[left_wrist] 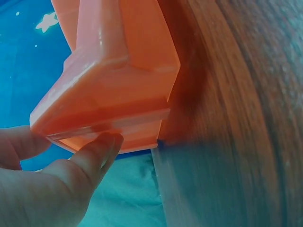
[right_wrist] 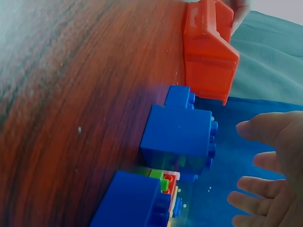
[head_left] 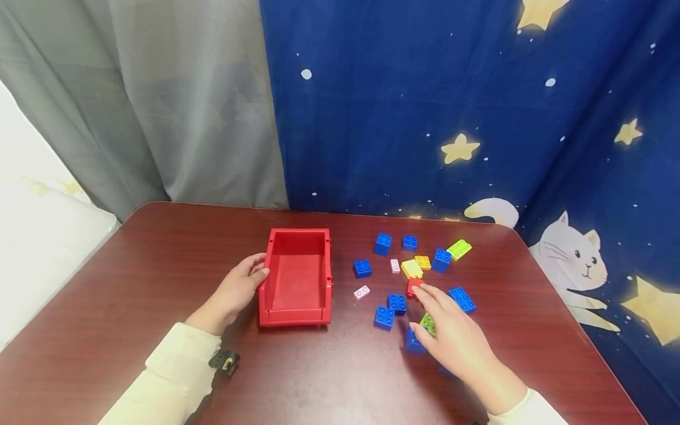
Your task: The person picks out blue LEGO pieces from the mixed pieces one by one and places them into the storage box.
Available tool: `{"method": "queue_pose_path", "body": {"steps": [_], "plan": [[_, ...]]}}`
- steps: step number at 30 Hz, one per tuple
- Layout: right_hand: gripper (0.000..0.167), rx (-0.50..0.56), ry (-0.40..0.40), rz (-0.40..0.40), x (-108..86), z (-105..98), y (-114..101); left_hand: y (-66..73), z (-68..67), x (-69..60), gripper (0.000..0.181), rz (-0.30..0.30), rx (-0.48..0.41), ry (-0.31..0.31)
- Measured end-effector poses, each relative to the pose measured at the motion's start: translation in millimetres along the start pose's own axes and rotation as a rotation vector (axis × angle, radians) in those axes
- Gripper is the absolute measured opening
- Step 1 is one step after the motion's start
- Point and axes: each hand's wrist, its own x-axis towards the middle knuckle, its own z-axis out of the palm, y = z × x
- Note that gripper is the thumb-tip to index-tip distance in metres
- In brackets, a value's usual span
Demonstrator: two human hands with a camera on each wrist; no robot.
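The left hand grips the left rim of a red bin, which stands upright with nothing inside. In the left wrist view the thumb of that hand lies against the wall of the bin. The right hand is held over the scattered blocks, fingers spread and holding nothing. Under or beside its fingers are a red block, a green block and a blue block. From the right wrist, the hand appears apart from a large blue block.
Several blocks lie right of the bin: blue ones, pink ones, a pale yellow one, an orange-yellow one and a lime one. Curtains hang behind the brown table.
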Motion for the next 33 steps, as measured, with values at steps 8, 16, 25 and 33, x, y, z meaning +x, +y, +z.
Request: {"method": "queue_pose_path", "body": {"steps": [8, 16, 25, 33], "plan": [[0.057, -0.003, -0.071, -0.004, -1.4, -3.5, 1.6, 0.4, 1.0, -0.3, 0.055, -0.009, -0.025, 0.012], [0.049, 0.024, -0.149, 0.009, -3.1, -3.7, 1.0, -1.0, 1.5, -0.3, 0.054, -0.013, -0.045, 0.016], [0.045, 0.004, -0.219, 0.009, -3.3, -3.2, -3.1, -3.2, 2.4, 0.4, 0.052, -0.005, -0.090, 0.015], [0.042, 0.019, -0.266, 0.028, -4.7, -0.1, -3.9, -3.7, 3.1, -0.3, 0.052, 0.007, -0.129, 0.008]]}}
